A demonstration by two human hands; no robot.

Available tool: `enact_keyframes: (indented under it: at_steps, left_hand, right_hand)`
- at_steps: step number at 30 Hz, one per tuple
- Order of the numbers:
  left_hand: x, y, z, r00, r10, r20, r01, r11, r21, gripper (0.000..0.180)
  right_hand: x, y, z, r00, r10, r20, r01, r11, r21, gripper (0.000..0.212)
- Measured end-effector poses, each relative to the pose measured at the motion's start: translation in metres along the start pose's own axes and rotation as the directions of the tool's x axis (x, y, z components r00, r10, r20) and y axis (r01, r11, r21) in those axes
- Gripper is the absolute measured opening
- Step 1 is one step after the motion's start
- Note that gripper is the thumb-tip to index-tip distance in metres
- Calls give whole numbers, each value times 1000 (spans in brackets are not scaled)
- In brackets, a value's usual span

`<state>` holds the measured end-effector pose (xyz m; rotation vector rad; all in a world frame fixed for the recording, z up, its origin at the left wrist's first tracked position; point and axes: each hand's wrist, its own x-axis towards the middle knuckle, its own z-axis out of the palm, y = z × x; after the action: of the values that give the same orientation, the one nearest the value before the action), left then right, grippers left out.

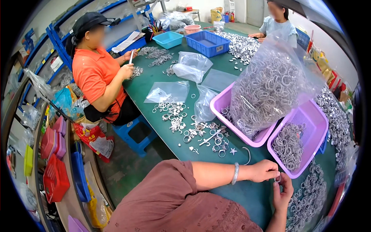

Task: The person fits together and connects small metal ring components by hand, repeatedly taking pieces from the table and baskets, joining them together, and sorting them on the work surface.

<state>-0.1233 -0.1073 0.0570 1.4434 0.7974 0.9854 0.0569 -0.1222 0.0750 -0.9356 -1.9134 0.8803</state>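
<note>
Close to my body, my left hand (265, 170) and my right hand (283, 190) meet at the fingertips. Both pinch a small silver ring (278, 178) between them. A grey bangle (235, 173) circles my left wrist. Just beyond my hands is a purple basket (322, 125) with a heap of silver rings (289, 150) inside. Beside my right forearm, more silver rings (309, 195) lie spread on the green table (170, 133). A curved silver band (247, 155) and a star-shaped piece (233, 151) lie beyond my left wrist.
A large clear bag of rings (266, 89) stands in another purple basket (216, 104). Loose rings and charms (174, 116) lie left of it. A worker in orange (96, 69) sits at the left edge, another person (279, 29) across. Blue tray (207, 43) at the back.
</note>
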Motion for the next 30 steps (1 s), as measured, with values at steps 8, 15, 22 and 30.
enact_keyframes:
  at_steps: [8,15,22,30]
  left_hand:
    - [30,-19,9,999,-26,20,28,995,-92,22]
    - [103,-71,22,986,-166,0,162,966,-200,26]
    - [135,-96,44,979,-191,69,203,930,-306,21]
    - [137,-99,49,981,-191,30,191,927,-324,22]
  right_hand:
    - [4,37,-17,998,7,-69,-9,999,-34,33]
    - [41,131,-60,998,-37,-46,40,997,63,34]
    - [35,165,-91,1000,-4,-15,6,990,143,35]
    - [32,171,-95,1000,-26,2,26,988,152,33]
